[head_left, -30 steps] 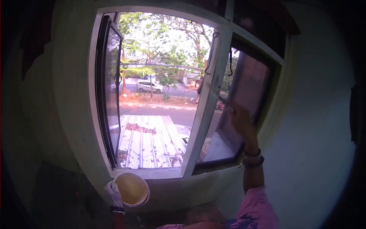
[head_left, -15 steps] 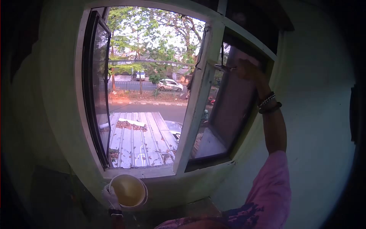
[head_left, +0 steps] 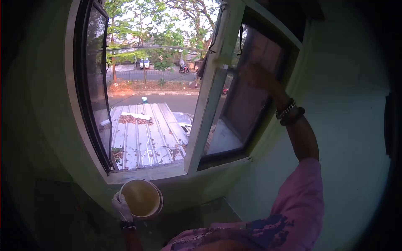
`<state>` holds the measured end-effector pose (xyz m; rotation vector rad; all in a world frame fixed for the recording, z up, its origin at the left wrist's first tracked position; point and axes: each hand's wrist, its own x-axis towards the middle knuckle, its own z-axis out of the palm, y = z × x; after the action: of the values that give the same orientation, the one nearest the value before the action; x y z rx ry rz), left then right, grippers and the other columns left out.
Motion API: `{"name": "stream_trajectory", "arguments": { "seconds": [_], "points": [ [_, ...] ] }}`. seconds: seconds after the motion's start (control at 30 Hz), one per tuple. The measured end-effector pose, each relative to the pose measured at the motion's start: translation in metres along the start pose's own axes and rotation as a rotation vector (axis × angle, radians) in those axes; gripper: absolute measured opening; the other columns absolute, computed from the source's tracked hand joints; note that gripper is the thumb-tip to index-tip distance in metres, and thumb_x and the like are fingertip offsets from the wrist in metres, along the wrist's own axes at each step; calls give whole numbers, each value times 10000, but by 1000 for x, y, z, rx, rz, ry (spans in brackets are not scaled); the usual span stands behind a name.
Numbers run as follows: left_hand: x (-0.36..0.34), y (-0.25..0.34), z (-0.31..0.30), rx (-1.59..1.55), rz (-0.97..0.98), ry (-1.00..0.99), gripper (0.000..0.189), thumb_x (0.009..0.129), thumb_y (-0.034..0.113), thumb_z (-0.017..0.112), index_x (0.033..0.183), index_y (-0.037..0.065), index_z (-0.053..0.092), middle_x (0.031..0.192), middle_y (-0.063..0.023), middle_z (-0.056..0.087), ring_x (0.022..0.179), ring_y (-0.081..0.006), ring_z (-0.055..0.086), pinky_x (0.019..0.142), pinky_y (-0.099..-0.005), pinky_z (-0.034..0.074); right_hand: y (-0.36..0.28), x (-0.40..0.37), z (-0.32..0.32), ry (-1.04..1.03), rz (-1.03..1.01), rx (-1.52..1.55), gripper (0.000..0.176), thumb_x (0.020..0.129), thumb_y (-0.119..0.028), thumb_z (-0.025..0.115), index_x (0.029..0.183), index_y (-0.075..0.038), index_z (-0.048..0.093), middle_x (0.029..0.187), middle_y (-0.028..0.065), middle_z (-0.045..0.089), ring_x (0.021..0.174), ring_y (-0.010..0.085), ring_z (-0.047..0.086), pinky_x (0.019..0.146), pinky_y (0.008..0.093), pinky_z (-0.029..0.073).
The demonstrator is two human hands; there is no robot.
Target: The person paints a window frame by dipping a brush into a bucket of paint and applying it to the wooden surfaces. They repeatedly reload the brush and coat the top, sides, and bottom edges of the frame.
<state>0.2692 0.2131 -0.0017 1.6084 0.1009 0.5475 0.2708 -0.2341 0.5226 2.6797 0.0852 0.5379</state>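
In the lower part of the head view, my left hand (head_left: 121, 206), in a pale glove, grips the rim of a white bucket (head_left: 161, 203). The inside of the bucket looks yellowish-tan. My right hand (head_left: 256, 77) is raised to the window's middle post (head_left: 213, 98), closed around a paintbrush (head_left: 225, 67). Motion smears the brush and fingers; its tip is against or very close to the upper part of the post. Worn, patchy paint marks the post.
An open dark-framed window sash (head_left: 93, 88) stands at left, another sash (head_left: 261, 90) at right. Below the opening runs a white sill (head_left: 146, 173). Outside are a corrugated metal roof (head_left: 157, 138) with dry leaves, a road and trees. A pale wall (head_left: 347, 138) rises at right.
The view has tilted and shifted, so the window sits higher and further left. My right hand has moved slightly down along the post with the paintbrush. The left hand keeps hold of the bucket.
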Motion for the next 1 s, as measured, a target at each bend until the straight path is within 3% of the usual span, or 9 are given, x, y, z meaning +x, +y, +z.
{"name": "stream_trajectory", "arguments": {
  "seconds": [0.07,0.17,0.23,0.4,0.47,0.57,0.77,0.87,1.0],
  "points": [
    [2,-21,2,-16,15,-9,161,877,113,526,941,-24,579,858,-64,592,749,-130,537,693,-290,451,-2,-19,50,-250,-290,93,229,822,-179,507,972,-45,616,827,183,613,737,312,613,711,425,482],
    [2,-9,0,91,68,-52,160,877,110,529,944,-28,575,856,-60,591,741,-126,536,691,-285,455,35,4,35,-31,-265,119,202,815,-188,532,905,-54,655,853,177,643,818,308,625,771,404,482],
    [1,-9,1,85,54,-67,156,873,105,535,945,-28,576,862,-61,592,744,-127,538,689,-286,458,21,13,-46,133,122,104,194,816,-193,527,872,-53,649,823,163,641,783,301,630,737,393,490],
    [0,4,6,126,88,-97,165,847,88,529,925,-40,600,817,-115,582,718,-196,536,704,-328,444,53,47,-61,985,68,-88,191,855,-194,506,862,-35,612,739,205,605,694,366,603,614,436,485],
    [-3,1,8,157,59,-88,180,854,98,526,935,-47,595,842,-107,586,742,-178,545,706,-314,447,61,50,-11,801,-56,-211,175,853,-162,497,876,-32,612,770,211,608,723,364,607,635,446,484],
    [-10,15,13,55,10,-136,198,859,108,531,962,-51,587,872,-114,596,770,-166,562,716,-315,456,-29,-14,86,668,60,-31,253,894,-173,461,1065,-25,575,695,164,607,611,330,602,563,431,497],
    [-19,22,17,24,28,-234,221,860,119,525,955,-67,599,841,-125,630,736,-169,592,687,-309,475,-81,-91,215,-385,102,377,267,833,-160,498,1048,-74,632,852,193,626,824,363,600,742,460,463],
    [-26,48,23,21,54,-232,227,865,129,519,948,-64,603,837,-121,635,742,-168,595,692,-310,477,-30,-55,144,-18,-74,268,221,857,-181,478,945,-47,630,805,181,621,770,346,610,716,430,474],
    [-38,64,28,-16,49,-289,224,870,127,512,960,-62,593,855,-115,630,760,-166,589,710,-304,474,-24,-32,51,629,84,135,177,824,-130,496,912,-29,613,809,228,605,768,382,599,687,434,476]
  ]
}}
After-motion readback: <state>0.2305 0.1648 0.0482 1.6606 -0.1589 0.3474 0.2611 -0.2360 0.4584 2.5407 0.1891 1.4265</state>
